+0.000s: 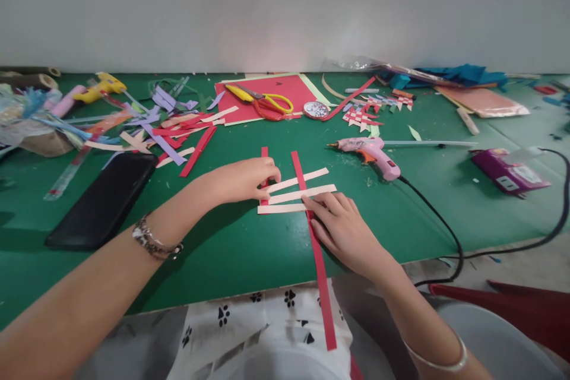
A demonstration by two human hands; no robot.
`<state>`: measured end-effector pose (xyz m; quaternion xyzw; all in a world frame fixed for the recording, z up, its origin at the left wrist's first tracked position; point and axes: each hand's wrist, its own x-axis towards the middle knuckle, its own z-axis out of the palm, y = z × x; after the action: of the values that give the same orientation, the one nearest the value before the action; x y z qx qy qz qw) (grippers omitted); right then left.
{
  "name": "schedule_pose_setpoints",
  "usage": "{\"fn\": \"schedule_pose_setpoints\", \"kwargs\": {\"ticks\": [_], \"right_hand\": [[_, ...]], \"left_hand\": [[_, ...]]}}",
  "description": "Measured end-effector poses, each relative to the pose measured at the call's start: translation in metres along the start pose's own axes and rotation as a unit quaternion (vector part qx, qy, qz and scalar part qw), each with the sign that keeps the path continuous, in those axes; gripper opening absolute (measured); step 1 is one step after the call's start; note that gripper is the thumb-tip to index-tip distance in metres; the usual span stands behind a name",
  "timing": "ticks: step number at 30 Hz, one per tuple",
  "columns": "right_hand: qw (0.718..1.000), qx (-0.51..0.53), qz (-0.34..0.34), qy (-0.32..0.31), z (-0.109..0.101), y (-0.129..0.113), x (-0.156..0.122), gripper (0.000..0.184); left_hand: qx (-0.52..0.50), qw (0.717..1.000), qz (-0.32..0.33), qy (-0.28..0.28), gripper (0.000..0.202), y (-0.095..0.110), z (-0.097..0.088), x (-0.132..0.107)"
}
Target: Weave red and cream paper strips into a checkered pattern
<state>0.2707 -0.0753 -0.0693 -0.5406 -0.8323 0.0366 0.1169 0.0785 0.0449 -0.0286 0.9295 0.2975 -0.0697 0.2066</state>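
Observation:
Pale paper strips (pixel 289 209) lie crosswise over a short red paper strip (pixel 264 152) at their left ends. A long red paper strip (pixel 321 276) crosses them further right and runs down past the table edge. My left hand (pixel 243 181) is curled around the left ends, thumb and fingers at the short red strip and the pale ones. My right hand (pixel 345 228) has its fingertips on the long red strip where it meets the pale strips. Parts of the crossings are hidden under the fingers.
A pink glue gun (pixel 363 145) with a cord lies to the right, near a purple box (pixel 507 172). Yellow-handled scissors (pixel 260 100) rest on red paper sheets (pixel 289 86). Left are a black phone (pixel 102 202), paper scraps (pixel 196 148) and a yellow glue gun (pixel 102 88).

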Motion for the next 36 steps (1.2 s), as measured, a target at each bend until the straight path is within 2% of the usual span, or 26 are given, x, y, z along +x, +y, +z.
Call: {"fn": "schedule_pose_setpoints", "kwargs": {"ticks": [5, 9, 15, 20, 24, 31, 36], "right_hand": [[1.000, 0.004, -0.003, -0.004, -0.001, 0.000, 0.000, 0.036], [1.000, 0.004, -0.003, -0.003, 0.000, 0.000, 0.000, 0.036], [1.000, 0.000, 0.000, -0.004, 0.001, -0.001, 0.000, 0.036], [1.000, -0.005, -0.001, 0.004, 0.001, -0.001, 0.000, 0.036], [1.000, -0.009, -0.005, 0.008, 0.001, 0.000, 0.000, 0.036], [1.000, 0.002, 0.000, 0.006, 0.001, 0.000, 0.000, 0.036], [1.000, -0.002, -0.003, 0.010, 0.002, 0.001, -0.001, 0.035]], "left_hand": [[-0.012, 0.999, 0.026, 0.013, 0.018, -0.012, 0.004, -0.009], [-0.027, 0.999, 0.017, 0.020, 0.021, -0.018, 0.008, -0.017], [-0.020, 0.997, -0.044, 0.056, 0.026, -0.002, 0.011, -0.014], [-0.006, 0.992, -0.111, 0.063, 0.011, 0.016, 0.014, -0.006], [0.022, 0.986, -0.151, 0.060, 0.011, 0.022, 0.015, -0.005], [0.004, 0.985, -0.158, 0.066, 0.014, 0.023, 0.018, -0.003], [-0.016, 0.987, -0.135, 0.083, 0.011, 0.018, 0.021, -0.004]]}}
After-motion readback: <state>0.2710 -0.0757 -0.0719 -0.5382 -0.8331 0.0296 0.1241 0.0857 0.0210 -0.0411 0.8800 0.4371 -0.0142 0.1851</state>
